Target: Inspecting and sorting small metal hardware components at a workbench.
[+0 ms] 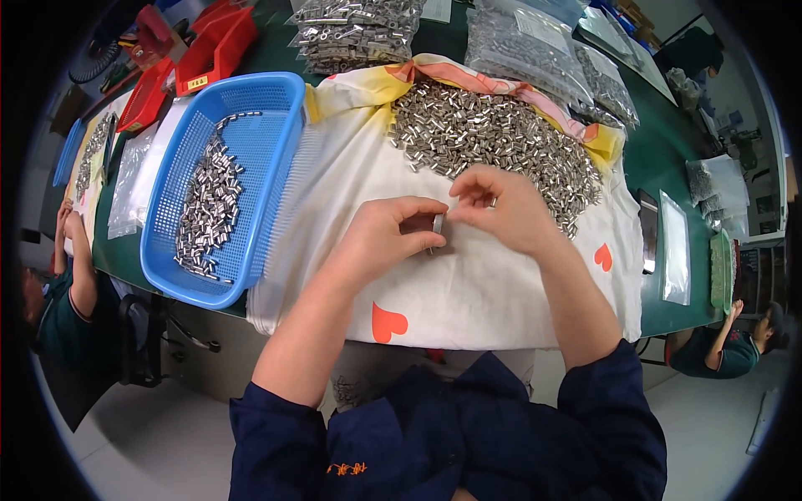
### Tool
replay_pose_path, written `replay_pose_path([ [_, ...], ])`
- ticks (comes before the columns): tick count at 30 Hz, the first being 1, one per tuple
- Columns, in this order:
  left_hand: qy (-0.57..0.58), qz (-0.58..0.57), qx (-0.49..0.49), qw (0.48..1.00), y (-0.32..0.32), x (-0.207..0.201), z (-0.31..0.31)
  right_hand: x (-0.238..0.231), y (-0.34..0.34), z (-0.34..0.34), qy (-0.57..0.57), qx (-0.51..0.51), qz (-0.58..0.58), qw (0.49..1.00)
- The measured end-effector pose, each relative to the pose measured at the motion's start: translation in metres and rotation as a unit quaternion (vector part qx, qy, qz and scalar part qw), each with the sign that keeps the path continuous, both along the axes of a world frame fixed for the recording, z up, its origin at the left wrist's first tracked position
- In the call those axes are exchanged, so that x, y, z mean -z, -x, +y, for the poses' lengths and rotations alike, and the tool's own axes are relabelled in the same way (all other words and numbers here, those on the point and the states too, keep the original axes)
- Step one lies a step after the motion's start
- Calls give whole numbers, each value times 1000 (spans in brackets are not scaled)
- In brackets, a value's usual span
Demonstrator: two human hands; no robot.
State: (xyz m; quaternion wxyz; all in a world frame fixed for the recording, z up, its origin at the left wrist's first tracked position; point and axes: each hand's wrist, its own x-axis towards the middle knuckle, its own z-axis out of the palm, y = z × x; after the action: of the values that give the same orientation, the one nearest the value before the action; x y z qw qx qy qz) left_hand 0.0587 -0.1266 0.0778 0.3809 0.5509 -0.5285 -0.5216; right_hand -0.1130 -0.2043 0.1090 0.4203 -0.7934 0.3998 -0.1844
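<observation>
My left hand (pixel 380 238) is closed in a pinch over the cloth, with a short silvery metal tube (pixel 438 224) between thumb and fingers. Close by on its right, my right hand (pixel 510 209) has its fingers curled together, the tips almost meeting the left hand's. A small shiny spot shows among the right fingers, too small to name. Beyond both hands lies a large heap of short metal tubes (pixel 493 134) on a white cloth (pixel 334 167) with red hearts. To the left, a blue plastic basket (pixel 288 125) contains a looser pile of similar tubes (pixel 209 209).
Clear bags of metal parts (pixel 518 50) stand on the green table behind the heap, beside another stack of bagged parts (pixel 355 33). Red bins (pixel 213 50) sit at the far left. A phone (pixel 647 230) lies right of the cloth. Other people work at both sides.
</observation>
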Motion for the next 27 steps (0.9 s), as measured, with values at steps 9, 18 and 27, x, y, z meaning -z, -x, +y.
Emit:
replay_pose_path([
  [9, 50, 3, 55, 997, 1, 4, 0, 36, -47, -33, 407, -71, 143, 899],
  [18, -7, 174, -35, 984, -3, 8, -2, 11, -16, -3, 113, 48, -58, 991],
  [27, 4, 204, -63, 977, -4, 10, -5, 12, -7, 22, 35, 48, -130, 990],
])
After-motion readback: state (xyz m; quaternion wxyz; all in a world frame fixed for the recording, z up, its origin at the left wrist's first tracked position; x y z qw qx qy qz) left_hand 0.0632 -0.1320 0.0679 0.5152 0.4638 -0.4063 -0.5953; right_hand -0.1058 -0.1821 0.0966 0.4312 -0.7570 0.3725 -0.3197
